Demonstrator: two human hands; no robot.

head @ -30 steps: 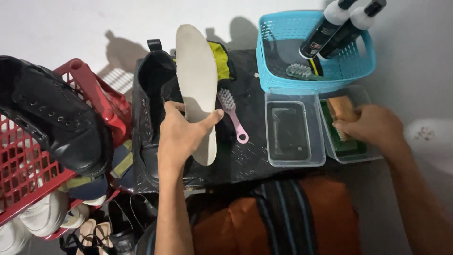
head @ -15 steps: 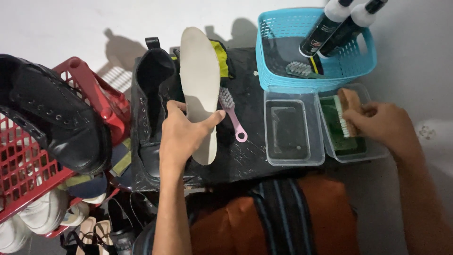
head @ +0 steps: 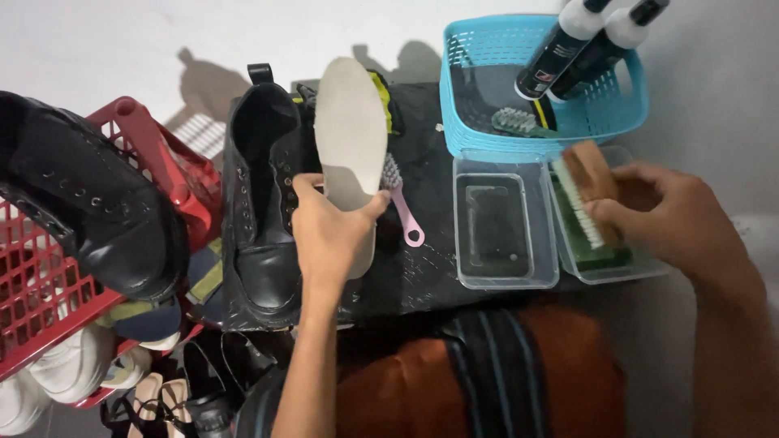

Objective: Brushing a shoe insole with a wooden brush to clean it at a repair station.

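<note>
My left hand (head: pixel 329 231) grips a pale shoe insole (head: pixel 350 138) by its heel end, holding it upright over a dark mat (head: pixel 430 268). A black lace-up boot (head: pixel 260 211) lies just left of it. My right hand (head: pixel 673 219) holds a wooden brush (head: pixel 586 191) with pale bristles, tilted above a clear tub with green contents (head: pixel 596 255). A second clear tub (head: pixel 503 223) with dark liquid sits between my hands. A pink-handled brush (head: pixel 402 211) lies on the mat beside the insole.
A blue plastic basket (head: pixel 466 105) at the back holds two black bottles (head: pixel 560 53) and a small brush (head: pixel 519 123). A red basket (head: pixel 49 300) on the left carries another black boot (head: pixel 89 211). Shoes and sandals (head: pixel 138 389) lie below it.
My right hand has lifted the wooden brush out of the green tub and turned it bristles leftward. My left hand has kept the insole nearly still.
</note>
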